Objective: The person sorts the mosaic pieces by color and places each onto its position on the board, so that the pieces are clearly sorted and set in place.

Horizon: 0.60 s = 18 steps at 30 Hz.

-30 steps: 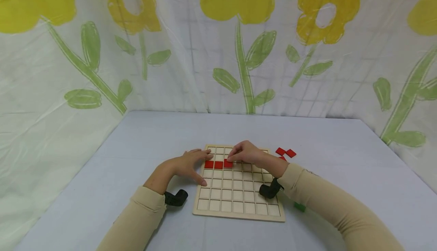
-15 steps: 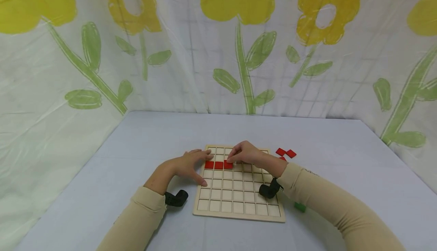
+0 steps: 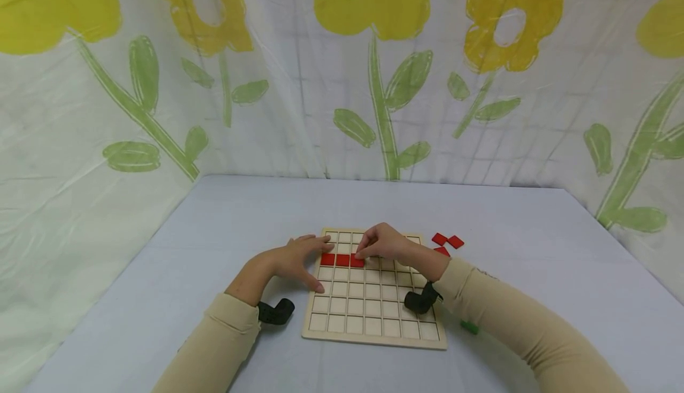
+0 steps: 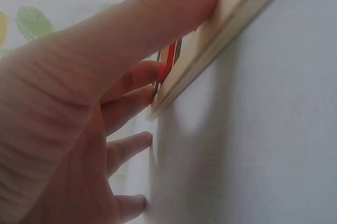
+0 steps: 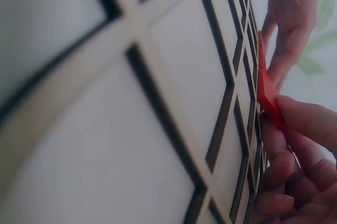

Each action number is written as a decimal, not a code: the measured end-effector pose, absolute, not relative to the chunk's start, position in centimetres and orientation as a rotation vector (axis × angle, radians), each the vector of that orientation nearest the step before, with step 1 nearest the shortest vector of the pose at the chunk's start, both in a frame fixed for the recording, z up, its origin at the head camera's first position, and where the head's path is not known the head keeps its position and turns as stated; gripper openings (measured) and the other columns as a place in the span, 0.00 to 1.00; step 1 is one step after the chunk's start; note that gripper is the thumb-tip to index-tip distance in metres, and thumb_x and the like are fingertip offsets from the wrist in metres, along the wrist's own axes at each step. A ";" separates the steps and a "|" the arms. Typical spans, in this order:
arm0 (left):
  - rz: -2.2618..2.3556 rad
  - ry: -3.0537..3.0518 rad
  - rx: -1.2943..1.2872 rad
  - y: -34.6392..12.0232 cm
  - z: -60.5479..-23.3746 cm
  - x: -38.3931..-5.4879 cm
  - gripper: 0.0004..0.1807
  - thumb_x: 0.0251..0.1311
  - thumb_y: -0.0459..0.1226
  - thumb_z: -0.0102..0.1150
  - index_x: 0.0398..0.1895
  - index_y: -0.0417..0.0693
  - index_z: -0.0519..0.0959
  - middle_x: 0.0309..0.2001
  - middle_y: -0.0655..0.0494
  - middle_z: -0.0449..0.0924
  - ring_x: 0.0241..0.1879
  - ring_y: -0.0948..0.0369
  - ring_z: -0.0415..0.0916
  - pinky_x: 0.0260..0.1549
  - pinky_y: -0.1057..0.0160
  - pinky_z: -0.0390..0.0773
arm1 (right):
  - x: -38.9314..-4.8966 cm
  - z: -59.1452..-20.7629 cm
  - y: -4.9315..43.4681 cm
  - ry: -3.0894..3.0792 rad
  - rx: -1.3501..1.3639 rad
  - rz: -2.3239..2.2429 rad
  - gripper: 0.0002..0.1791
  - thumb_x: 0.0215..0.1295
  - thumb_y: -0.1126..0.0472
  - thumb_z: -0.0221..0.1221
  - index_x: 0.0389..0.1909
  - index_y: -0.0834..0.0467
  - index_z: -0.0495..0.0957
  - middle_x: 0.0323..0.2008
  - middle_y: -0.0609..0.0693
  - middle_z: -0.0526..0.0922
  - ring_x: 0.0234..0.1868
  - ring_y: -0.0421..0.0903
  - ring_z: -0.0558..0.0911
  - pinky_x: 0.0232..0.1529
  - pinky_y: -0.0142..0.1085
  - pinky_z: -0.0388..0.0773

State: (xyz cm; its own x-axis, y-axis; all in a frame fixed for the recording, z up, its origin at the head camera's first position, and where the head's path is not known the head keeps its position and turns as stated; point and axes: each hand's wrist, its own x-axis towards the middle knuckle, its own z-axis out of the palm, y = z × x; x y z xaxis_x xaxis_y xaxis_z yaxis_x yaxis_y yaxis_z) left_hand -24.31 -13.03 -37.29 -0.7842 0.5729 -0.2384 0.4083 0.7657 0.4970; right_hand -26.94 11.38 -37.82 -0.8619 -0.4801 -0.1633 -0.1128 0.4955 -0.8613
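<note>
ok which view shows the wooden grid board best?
Head: nearly the whole grid board shows, though the left hand and right hand cover parts. Left wrist gets one edge and a sliver of face; right wrist, a close, slanted, partly blurred portion.

I've got a pale tabletop [image 3: 256, 215] in front of me. Wooden grid board [image 3: 372, 291] lying flat on it. Clocking from the board's centre, I see three loose red tiles [image 3: 455, 241] at 2 o'clock, one part-hidden, plus a green piece [image 3: 469, 327] at 4 o'clock, also part-hidden.
</note>
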 end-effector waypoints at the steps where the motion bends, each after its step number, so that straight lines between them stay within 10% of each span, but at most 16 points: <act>1: 0.600 2.584 0.747 -13.0 -37.3 -24.3 0.48 0.42 0.51 0.72 0.69 0.52 0.61 0.73 0.57 0.50 0.73 0.49 0.39 0.68 0.38 0.38 | -27.0 -37.9 11.4 2.357 -0.505 -1.322 0.05 0.55 0.65 0.65 0.29 0.65 0.82 0.21 0.45 0.82 0.25 0.41 0.74 0.28 0.32 0.71; 18: 0.607 2.581 0.762 -13.1 -37.3 -24.2 0.48 0.42 0.50 0.72 0.68 0.52 0.61 0.74 0.56 0.49 0.73 0.48 0.39 0.68 0.36 0.37 | -26.7 -38.0 11.4 2.410 -0.550 -1.290 0.06 0.55 0.65 0.65 0.30 0.65 0.83 0.27 0.51 0.83 0.27 0.40 0.73 0.30 0.31 0.70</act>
State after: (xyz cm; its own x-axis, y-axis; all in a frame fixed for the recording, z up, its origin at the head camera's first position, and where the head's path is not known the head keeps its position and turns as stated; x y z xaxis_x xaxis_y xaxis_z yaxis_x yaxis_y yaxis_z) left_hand -24.20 -13.10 -37.26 -0.7807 0.5801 -0.2325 0.4157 0.7598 0.4999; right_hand -26.72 11.37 -37.96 -0.8629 -0.4904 -0.1219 -0.1705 0.5098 -0.8432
